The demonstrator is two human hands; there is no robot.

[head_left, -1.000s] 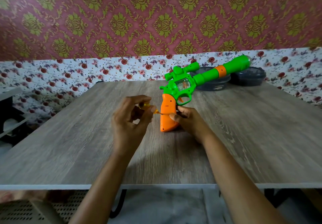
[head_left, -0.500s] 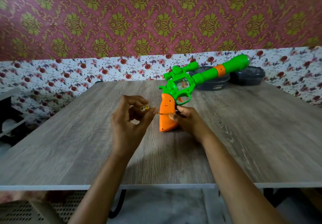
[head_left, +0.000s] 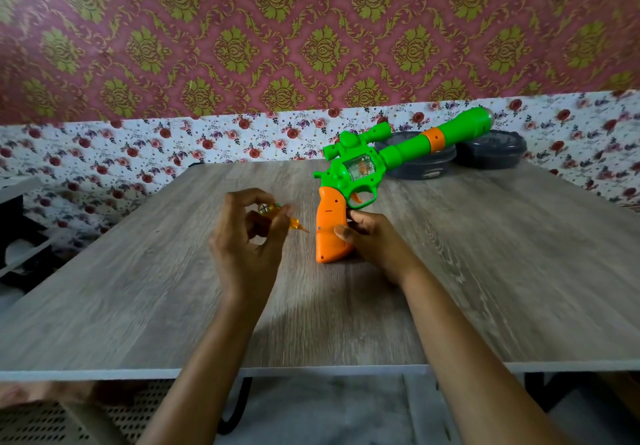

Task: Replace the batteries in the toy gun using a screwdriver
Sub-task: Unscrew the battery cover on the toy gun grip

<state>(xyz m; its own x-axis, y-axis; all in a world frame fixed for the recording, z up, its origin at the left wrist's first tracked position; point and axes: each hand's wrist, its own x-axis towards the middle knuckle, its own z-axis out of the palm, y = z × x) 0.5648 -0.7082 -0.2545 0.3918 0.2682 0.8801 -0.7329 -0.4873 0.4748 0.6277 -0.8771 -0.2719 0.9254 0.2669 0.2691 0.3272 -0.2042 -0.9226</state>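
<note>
Count: one toy gun [head_left: 360, 170], one screwdriver [head_left: 295, 225], two hands, two dark round containers, one table [head_left: 138, 288].

Toy gun: green body and barrel with an orange band on the barrel, small scope on top, clear window in the side. It stands on the butt of its orange grip [head_left: 327, 216] on the table, right of centre, barrel angled up and away to the right. Two small dark spots, probably screw holes, show on the grip's near face.

Right hand [head_left: 377, 247]: clasps the grip low down, thumb on the near face and fingers wrapped behind, holding the gun upright.

Left hand [head_left: 246, 247]: raised above the table just left of the gun, fingertips and thumb pinching the screwdriver's translucent yellow-orange handle. The tip points right toward the grip, near it but not touching. Tool and fingers are motion-blurred, so the tip type is unreadable.

Containers: first round container [head_left: 419, 164] sits at the far edge of the table, directly behind the barrel. Second round container [head_left: 491, 150] is just to its right. Both are dark grey and appear lidded. Contents cannot be seen.

Backdrop: red-and-gold damask wallpaper [head_left: 311, 28] above, floral print below.
</note>
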